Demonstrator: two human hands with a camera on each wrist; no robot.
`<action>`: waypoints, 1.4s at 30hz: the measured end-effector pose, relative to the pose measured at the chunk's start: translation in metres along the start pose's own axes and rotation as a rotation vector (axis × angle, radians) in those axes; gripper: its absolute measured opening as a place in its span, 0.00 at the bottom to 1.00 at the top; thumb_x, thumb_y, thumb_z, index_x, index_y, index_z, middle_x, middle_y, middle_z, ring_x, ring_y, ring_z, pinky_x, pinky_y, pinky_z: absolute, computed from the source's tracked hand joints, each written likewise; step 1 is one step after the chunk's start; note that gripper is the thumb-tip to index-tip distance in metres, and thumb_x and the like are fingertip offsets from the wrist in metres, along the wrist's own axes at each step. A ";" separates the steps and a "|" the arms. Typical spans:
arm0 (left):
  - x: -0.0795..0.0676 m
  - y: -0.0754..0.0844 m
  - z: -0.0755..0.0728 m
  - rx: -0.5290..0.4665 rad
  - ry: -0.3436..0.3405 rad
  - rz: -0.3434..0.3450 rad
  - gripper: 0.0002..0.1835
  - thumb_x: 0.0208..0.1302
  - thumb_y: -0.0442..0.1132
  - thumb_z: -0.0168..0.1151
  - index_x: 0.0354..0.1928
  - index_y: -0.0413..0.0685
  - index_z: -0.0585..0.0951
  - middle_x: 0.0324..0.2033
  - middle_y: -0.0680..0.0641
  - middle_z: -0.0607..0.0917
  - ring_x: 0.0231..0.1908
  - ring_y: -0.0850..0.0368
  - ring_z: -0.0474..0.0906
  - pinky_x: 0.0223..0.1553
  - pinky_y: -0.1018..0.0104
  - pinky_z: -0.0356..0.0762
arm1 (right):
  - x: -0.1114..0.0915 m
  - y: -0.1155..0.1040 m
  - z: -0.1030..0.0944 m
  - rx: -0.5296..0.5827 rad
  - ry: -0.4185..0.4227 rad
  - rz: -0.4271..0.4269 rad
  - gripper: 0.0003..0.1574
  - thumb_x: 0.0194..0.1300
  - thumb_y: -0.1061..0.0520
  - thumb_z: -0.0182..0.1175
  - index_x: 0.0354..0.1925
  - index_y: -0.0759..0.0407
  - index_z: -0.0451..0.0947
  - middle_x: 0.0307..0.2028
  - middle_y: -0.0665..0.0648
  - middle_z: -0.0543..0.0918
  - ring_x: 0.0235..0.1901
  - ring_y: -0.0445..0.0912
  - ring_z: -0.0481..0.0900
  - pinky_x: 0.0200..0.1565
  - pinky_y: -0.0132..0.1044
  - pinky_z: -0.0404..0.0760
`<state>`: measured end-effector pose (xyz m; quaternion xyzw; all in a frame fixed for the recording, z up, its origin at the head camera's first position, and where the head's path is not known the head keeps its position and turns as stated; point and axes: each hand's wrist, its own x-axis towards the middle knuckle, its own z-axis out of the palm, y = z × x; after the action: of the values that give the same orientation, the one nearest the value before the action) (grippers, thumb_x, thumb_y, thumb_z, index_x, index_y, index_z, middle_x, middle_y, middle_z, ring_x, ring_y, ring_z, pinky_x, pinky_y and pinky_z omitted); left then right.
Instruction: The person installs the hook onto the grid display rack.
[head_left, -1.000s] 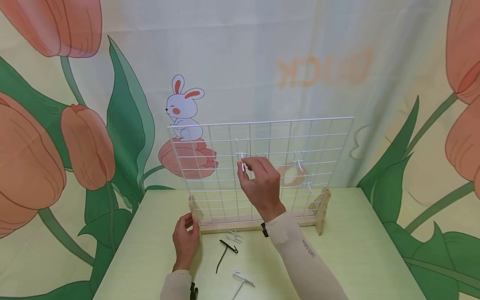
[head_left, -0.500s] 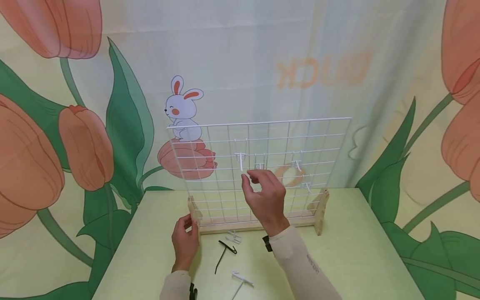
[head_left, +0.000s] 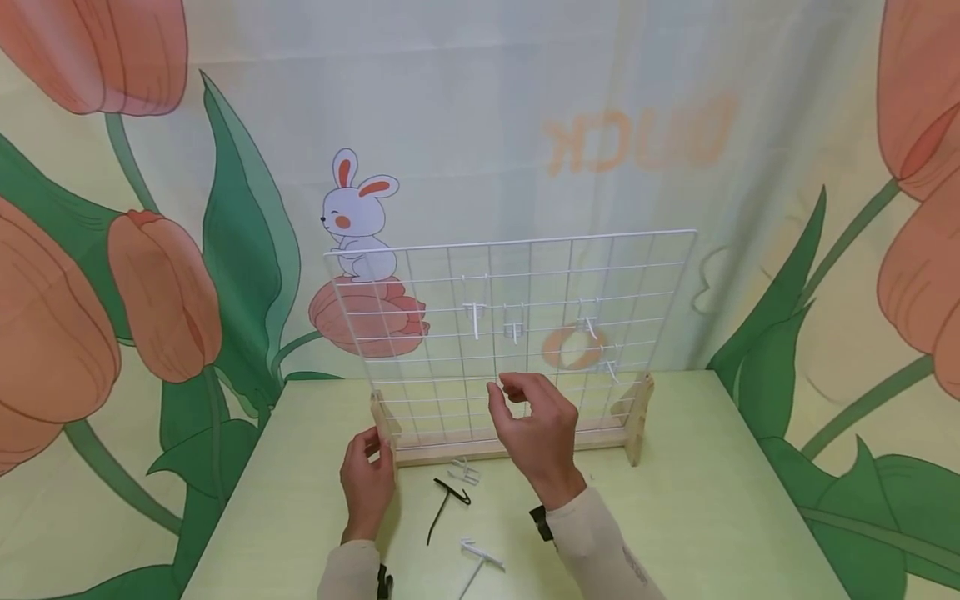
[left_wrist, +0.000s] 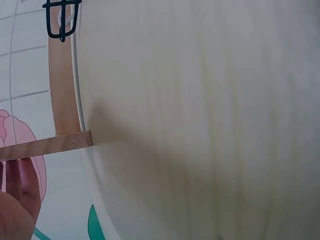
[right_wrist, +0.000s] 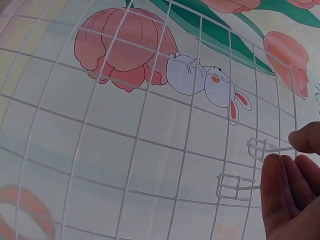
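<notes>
My right hand (head_left: 542,437) hovers before a white wire grid panel (head_left: 530,242), fingers loosely bent, nothing between them. A long white hook (head_left: 475,321) hangs on the grid above and left of it, with a shorter white hook (head_left: 513,331) beside that. In the right wrist view my fingertips overlap the ends of these hooks, and the grid fills the background. My left hand (head_left: 366,487) is at the left end of the wooden stand (head_left: 450,455); in the left wrist view its fingertips touch the side of the wooden foot (left_wrist: 45,146).
Two more white hooks hang at the grid's right, an upper hook (head_left: 588,323) and a lower hook (head_left: 609,367). On the table (head_left: 697,500) lie a small white hook (head_left: 467,472), a black hook (head_left: 448,493) and a long white hook (head_left: 480,557). A printed curtain (head_left: 450,125) hangs behind.
My right hand has let go of the long white hook and drawn down and back from the grid. The hook stays hanging there. My left hand keeps its place at the stand.
</notes>
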<state>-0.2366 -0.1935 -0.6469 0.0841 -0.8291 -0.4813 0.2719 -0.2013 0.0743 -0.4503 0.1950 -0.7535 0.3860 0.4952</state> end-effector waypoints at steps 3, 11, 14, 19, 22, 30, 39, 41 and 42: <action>-0.002 -0.001 0.000 -0.002 -0.001 -0.004 0.14 0.74 0.37 0.65 0.58 0.42 0.81 0.50 0.41 0.86 0.50 0.44 0.89 0.44 0.52 0.91 | -0.011 0.001 -0.004 -0.004 -0.035 0.034 0.11 0.57 0.61 0.78 0.39 0.61 0.89 0.34 0.56 0.92 0.28 0.46 0.89 0.34 0.42 0.90; -0.003 -0.004 0.000 0.003 0.003 -0.001 0.13 0.74 0.37 0.65 0.57 0.43 0.81 0.50 0.41 0.86 0.51 0.44 0.89 0.45 0.49 0.91 | -0.045 0.002 -0.013 0.013 -0.153 0.149 0.12 0.58 0.60 0.78 0.42 0.59 0.89 0.37 0.57 0.91 0.30 0.47 0.90 0.35 0.39 0.91; -0.001 -0.005 -0.001 0.004 0.006 0.006 0.13 0.75 0.37 0.64 0.57 0.42 0.81 0.50 0.42 0.86 0.51 0.44 0.89 0.46 0.49 0.91 | -0.061 0.003 -0.012 0.012 -0.187 0.171 0.13 0.58 0.61 0.78 0.42 0.59 0.89 0.37 0.57 0.91 0.30 0.48 0.90 0.35 0.38 0.90; 0.003 -0.003 -0.001 0.006 0.001 0.007 0.14 0.76 0.37 0.63 0.58 0.42 0.81 0.51 0.41 0.86 0.52 0.43 0.88 0.47 0.48 0.90 | -0.087 0.004 -0.009 0.008 -0.222 0.213 0.13 0.57 0.61 0.79 0.41 0.56 0.89 0.35 0.53 0.90 0.30 0.44 0.89 0.35 0.32 0.89; 0.004 -0.003 -0.001 0.010 -0.005 0.004 0.14 0.76 0.37 0.63 0.59 0.42 0.80 0.51 0.41 0.85 0.52 0.43 0.88 0.47 0.48 0.90 | -0.100 0.003 -0.008 0.014 -0.229 0.233 0.14 0.55 0.62 0.80 0.40 0.56 0.89 0.34 0.51 0.90 0.30 0.44 0.88 0.34 0.30 0.88; 0.002 -0.001 0.001 0.011 -0.002 -0.014 0.14 0.76 0.37 0.63 0.59 0.42 0.80 0.52 0.41 0.85 0.52 0.43 0.88 0.48 0.47 0.90 | -0.142 0.003 -0.013 0.010 -0.344 0.340 0.14 0.53 0.61 0.81 0.38 0.52 0.88 0.32 0.47 0.88 0.29 0.42 0.87 0.33 0.26 0.86; -0.001 0.003 0.000 0.019 -0.021 -0.048 0.15 0.77 0.39 0.62 0.60 0.43 0.79 0.53 0.41 0.85 0.54 0.43 0.87 0.50 0.46 0.89 | -0.178 0.003 -0.021 -0.009 -0.523 0.476 0.10 0.58 0.61 0.78 0.36 0.50 0.87 0.29 0.44 0.86 0.27 0.32 0.83 0.30 0.28 0.86; -0.001 0.003 0.000 0.017 -0.019 -0.047 0.15 0.77 0.38 0.62 0.60 0.43 0.79 0.53 0.41 0.85 0.54 0.43 0.87 0.50 0.46 0.89 | -0.185 0.004 -0.021 0.001 -0.578 0.521 0.08 0.60 0.60 0.77 0.36 0.50 0.87 0.28 0.44 0.86 0.27 0.31 0.82 0.31 0.27 0.85; -0.002 0.003 0.000 0.016 -0.018 -0.046 0.15 0.77 0.38 0.62 0.60 0.43 0.79 0.53 0.41 0.85 0.54 0.43 0.87 0.50 0.46 0.89 | -0.189 0.004 -0.021 0.012 -0.602 0.545 0.07 0.60 0.59 0.77 0.36 0.51 0.87 0.28 0.43 0.86 0.27 0.30 0.82 0.31 0.27 0.85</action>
<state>-0.2349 -0.1911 -0.6451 0.1009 -0.8330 -0.4817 0.2527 -0.1094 0.0768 -0.6167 0.0952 -0.8868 0.4330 0.1307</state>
